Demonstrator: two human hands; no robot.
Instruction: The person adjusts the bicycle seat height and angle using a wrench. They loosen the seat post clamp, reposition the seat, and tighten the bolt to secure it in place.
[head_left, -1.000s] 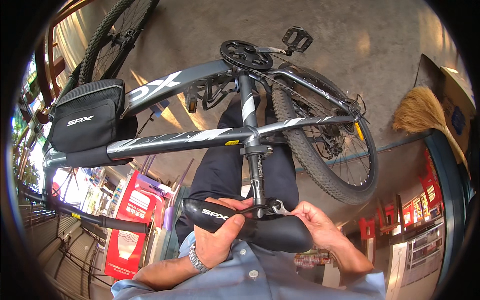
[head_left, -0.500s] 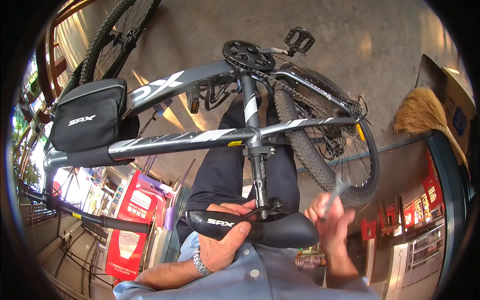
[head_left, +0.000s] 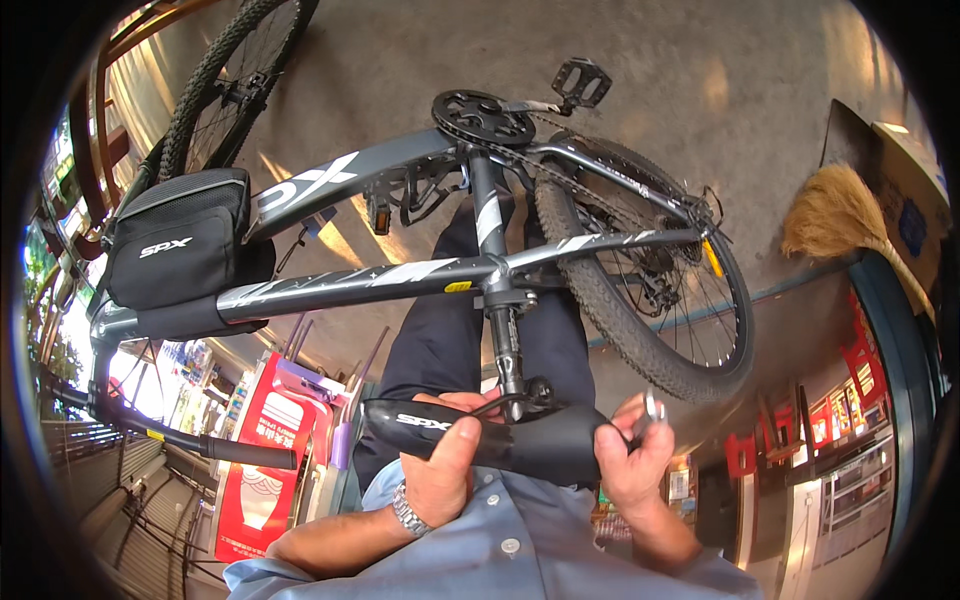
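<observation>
A dark grey bicycle (head_left: 380, 280) stands in front of me, its black saddle (head_left: 540, 450) close to my chest. My left hand (head_left: 440, 475) is closed around the saddle's nose, thumb on top. My right hand (head_left: 630, 465) is at the saddle's rear end and pinches a small silver metal tool (head_left: 652, 408) between its fingers, raised just above the saddle. The seat post (head_left: 505, 350) and its clamp (head_left: 530, 392) sit between my two hands. My dark trouser legs show behind the frame.
A black frame bag (head_left: 180, 250) hangs on the top tube. The rear wheel (head_left: 650, 290), chainring (head_left: 483, 118) and pedal (head_left: 580, 82) lie beyond, the front wheel (head_left: 220, 80) at upper left, the handlebar grip (head_left: 240, 455) at lower left. A straw broom (head_left: 840, 215) and cardboard box (head_left: 905, 190) are on the right.
My right hand has come away from the clamp under the saddle and moved right to the saddle's rear, lifting the small tool. My left hand stays on the saddle's nose.
</observation>
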